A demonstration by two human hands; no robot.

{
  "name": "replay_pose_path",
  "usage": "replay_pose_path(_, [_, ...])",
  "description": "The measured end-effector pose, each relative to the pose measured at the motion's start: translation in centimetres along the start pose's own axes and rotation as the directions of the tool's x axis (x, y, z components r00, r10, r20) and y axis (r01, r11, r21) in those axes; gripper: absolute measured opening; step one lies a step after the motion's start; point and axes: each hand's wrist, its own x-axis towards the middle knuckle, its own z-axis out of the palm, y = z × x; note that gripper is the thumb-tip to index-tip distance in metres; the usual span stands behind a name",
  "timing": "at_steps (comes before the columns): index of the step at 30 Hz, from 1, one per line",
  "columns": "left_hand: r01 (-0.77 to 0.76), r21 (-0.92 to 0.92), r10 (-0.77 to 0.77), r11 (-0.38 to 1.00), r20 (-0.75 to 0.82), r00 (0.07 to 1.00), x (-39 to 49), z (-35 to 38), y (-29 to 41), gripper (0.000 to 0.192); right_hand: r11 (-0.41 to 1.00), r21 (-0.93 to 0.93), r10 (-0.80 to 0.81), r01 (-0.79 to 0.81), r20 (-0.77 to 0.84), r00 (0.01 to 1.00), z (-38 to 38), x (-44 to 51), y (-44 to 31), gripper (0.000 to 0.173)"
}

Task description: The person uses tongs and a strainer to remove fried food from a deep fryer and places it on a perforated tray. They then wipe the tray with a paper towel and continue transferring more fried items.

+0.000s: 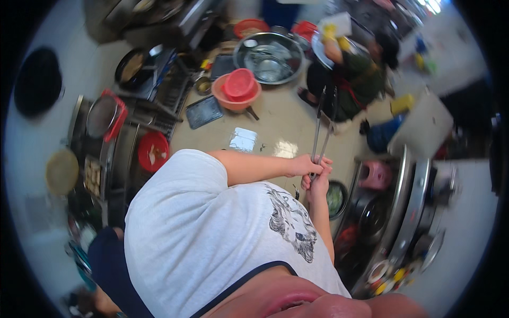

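A pair of long metal tongs (317, 137) with dark ends points away from me, its two arms slightly apart. My left hand (303, 164) is closed around the tongs near their joined end. Close against it, my right hand (319, 183) also grips that end, and the fingers of the two hands overlap. The tongs' dark ends appear in front of a co-worker's dark clothing; contact cannot be made out. Beside my right forearm is a dark round container (336, 200) with pale green contents.
A co-worker (358, 79) in yellow gloves crouches ahead on the right. A large steel basin (270, 59), stacked pink basins (238, 89) and a dark tray (204, 112) lie on the floor (203, 139). Metal shelving (397, 202) stands right; a red bowl (153, 151) is left. Another person (113, 274) is behind left.
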Motion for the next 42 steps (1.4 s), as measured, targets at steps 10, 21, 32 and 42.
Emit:
replay_pose_path(10, [-0.685,-0.076,0.328,0.724,-0.836,0.439,-15.4,-28.5,7.7,0.032,0.568,-0.735,-0.069,0.372,0.407,0.911,30.3,21.1,4.4,0.058])
replay_pose_path(21, [-0.540,-0.020,0.187,0.841,-0.927,0.326,-34.5,-43.3,11.8,0.051,0.704,-0.619,0.710,-0.348,0.635,0.305,53.9,28.9,9.2,0.021])
replay_pose_path(32, [-0.724,0.146,-0.451,0.674,-0.695,-0.560,-44.5,-49.8,-9.1,0.056,0.754,-0.596,0.657,-0.277,0.671,0.344,60.9,44.1,10.1,0.014])
replay_pose_path(42, [-0.991,-0.033,-0.232,0.131,-0.973,0.002,-46.9,-52.5,-8.5,0.035,0.800,-0.582,0.583,-0.145,0.698,0.416,67.0,46.7,11.2,0.025])
